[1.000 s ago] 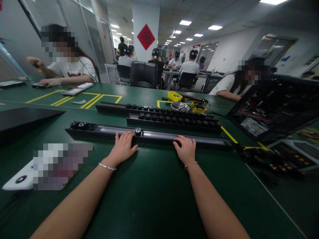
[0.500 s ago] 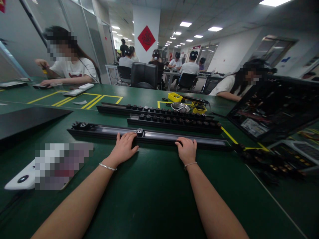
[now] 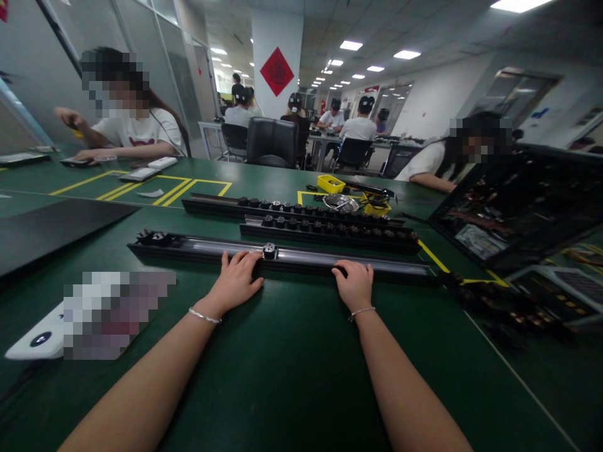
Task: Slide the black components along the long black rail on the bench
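- Long black rail (image 3: 301, 258), matte edges with a glossy grey channel down its length, lying crosswise on the green felt-like table (image 3: 292, 376).
- Left hand (image 3: 235, 282) flat, fingers spread and resting on the rail's near edge; gripping nothing, only pressing.
- Right hand (image 3: 354, 284) further right, fingers curled over the same near edge; grip on it too hidden to tell.
- Small round black-and-silver slider (image 3: 269, 250) seated in the channel, just beyond the left fingertips.
- Two more black rails (image 3: 325, 227) behind, studded with rows of round knobs.
- Shallow metal dish (image 3: 340, 201) and yellow plastic tray (image 3: 330, 182) beyond.
- Thin silver bracelets on both wrists.
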A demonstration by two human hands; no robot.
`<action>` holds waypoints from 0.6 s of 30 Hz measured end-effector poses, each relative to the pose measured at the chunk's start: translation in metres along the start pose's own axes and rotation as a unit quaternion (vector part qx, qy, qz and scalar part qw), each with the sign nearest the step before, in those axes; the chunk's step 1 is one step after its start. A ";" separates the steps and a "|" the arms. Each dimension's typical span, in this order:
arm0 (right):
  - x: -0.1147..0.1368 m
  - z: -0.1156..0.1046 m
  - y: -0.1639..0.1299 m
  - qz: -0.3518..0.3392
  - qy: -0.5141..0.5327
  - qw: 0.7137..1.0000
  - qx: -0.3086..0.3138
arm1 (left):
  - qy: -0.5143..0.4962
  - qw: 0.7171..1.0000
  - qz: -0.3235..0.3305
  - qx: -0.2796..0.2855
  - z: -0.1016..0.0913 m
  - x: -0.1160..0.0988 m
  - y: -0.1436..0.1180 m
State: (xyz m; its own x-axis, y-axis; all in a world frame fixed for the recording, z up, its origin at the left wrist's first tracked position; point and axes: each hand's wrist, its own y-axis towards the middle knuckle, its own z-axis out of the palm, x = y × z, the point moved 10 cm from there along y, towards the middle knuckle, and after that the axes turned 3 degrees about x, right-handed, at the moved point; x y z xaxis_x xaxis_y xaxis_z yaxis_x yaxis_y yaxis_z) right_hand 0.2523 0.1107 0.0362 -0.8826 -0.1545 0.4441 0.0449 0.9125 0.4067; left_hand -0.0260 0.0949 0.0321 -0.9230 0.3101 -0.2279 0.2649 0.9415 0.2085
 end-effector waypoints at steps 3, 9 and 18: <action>0.001 -0.001 0.000 0.000 -0.003 1.000 0.002 | -0.002 1.000 0.000 0.000 0.001 0.001 0.001; 0.006 0.000 -0.002 -0.007 -0.021 1.000 0.005 | -0.014 1.000 0.000 0.001 0.001 0.003 0.001; 0.085 0.031 -0.015 -0.160 -0.044 0.983 0.072 | -0.001 1.000 -0.004 0.005 0.000 -0.002 0.004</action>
State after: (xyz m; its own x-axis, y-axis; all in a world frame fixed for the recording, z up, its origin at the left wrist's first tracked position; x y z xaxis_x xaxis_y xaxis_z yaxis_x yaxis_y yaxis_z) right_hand 0.1627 0.0955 0.0431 -0.8781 -0.4155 0.2372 -0.3041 0.8675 0.3936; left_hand -0.0228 0.0978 0.0337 -0.9244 0.3027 -0.2322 0.2600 0.9453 0.1972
